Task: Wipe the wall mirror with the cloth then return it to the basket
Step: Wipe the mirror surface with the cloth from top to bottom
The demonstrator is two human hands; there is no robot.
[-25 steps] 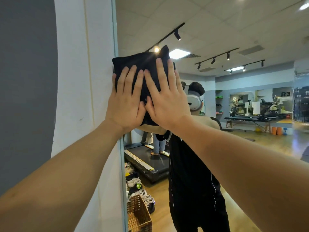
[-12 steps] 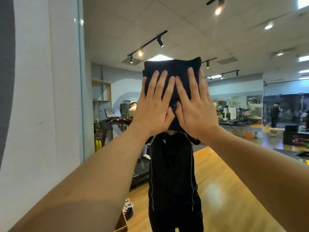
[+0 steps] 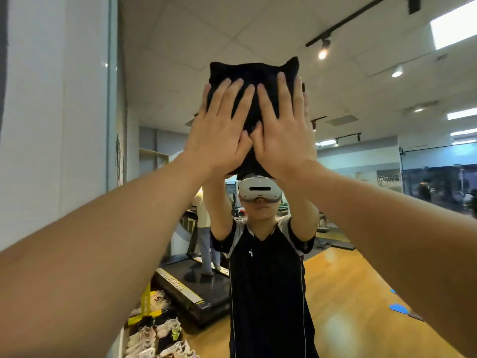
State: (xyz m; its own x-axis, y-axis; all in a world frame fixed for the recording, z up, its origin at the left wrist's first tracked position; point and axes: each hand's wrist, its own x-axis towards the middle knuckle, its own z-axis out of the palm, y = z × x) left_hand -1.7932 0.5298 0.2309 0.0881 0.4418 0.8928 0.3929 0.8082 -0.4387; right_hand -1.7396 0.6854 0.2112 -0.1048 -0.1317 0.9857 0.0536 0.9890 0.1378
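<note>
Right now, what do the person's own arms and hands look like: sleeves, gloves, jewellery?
Both forearms are bare up to the frame edge, with no sleeve in direct view. The left hand and right hand wear no gloves, rings or watch. The mirror reflection shows a short-sleeved black shirt with grey shoulder panels.

We have a single view — the wide-angle camera worn on the head, looking forward and tilted upward along both raised forearms at the wall mirror (image 3: 361, 177), which stands close in front of us and fills most of the frame. The white wall (image 3: 51, 125) beside the mirror runs down our left edge. Because we face the glass squarely, the camera sees its own mount — the white headset (image 3: 259, 191) — reflected near the centre, with the room behind us, ceiling and wooden floor (image 3: 348, 293), visible only as reflection. Edges bend with the lens.
</note>
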